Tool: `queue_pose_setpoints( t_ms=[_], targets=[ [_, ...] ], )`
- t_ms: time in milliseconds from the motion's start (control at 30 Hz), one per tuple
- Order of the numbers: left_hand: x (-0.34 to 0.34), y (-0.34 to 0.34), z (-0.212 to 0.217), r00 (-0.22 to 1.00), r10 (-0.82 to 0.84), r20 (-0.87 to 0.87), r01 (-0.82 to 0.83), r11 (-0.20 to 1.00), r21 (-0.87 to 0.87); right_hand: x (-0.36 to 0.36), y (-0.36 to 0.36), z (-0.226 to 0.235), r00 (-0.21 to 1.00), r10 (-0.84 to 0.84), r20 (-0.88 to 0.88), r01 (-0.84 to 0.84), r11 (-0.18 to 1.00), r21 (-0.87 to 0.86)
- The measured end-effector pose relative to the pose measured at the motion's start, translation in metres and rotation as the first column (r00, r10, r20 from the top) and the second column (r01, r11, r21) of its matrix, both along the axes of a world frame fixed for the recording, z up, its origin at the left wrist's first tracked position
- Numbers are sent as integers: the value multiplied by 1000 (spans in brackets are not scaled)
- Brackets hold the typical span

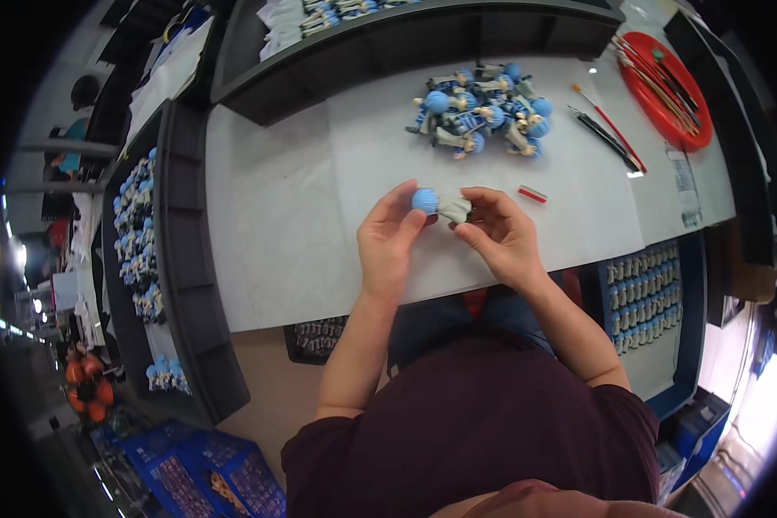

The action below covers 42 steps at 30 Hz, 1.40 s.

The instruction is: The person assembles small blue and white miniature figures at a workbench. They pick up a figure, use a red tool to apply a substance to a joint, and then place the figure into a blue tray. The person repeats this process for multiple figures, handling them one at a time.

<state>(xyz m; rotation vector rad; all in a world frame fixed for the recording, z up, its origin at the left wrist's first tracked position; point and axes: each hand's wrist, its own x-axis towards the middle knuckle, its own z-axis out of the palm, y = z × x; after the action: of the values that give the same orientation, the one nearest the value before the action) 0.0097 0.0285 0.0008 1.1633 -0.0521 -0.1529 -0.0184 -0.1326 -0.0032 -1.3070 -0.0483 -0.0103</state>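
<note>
Containers first: the dark tray (177, 259) running down the left side of the frame has rows of little blue-haired figures (136, 233) lined up along its far edge. Lower right there's a blue tray (686, 311) packed with neat rows of pale figure bodies (643, 298), and a smaller dark tray (306, 345) of parts peeks out from under the table edge at lower centre. Upper right, a round red dish (695, 129) holds a bunch of paintbrushes (656, 73). Two more brushes (609, 129) lie loose on the white table (276, 216) just beside it. At top centre sits a loose pile of finished figures (483, 108) — not in any container, just heaped on the table.

Now the hands, both at mid-frame above the table. The left hand (387, 242) has its fingers curled in, thumb and fingertips closed on the blue head end of a small figure (439, 205). The right hand (502, 233) pinches the pale body end, fingers bent tight around it — so the figure is held between both hands, off the table. A small red piece (532, 194) lies on the table just right of the hands.
</note>
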Motion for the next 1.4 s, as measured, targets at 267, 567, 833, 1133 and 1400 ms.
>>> queue_pose_setpoints(
  t_ms=[267,567,833,1133,1400],
  targets=[
    [0,-2,2,999,-44,9,45,998,-34,-1,-2,1,1000,-3,14,4,998,-68],
    [1,-1,4,999,-54,3,54,998,-32,0,-2,2,999,-5,39,10,993,-114],
    [-1,1,3,997,-76,34,78,996,-40,0,0,0,999,-41,31,43,997,-59],
    [-2,-2,4,994,-104,35,101,992,76,-2,-1,-9,951,-92,295,142,978,-154],
    [0,-1,3,999,-38,29,39,998,-53,-1,2,4,990,-77,121,92,988,-121]
  ],
)
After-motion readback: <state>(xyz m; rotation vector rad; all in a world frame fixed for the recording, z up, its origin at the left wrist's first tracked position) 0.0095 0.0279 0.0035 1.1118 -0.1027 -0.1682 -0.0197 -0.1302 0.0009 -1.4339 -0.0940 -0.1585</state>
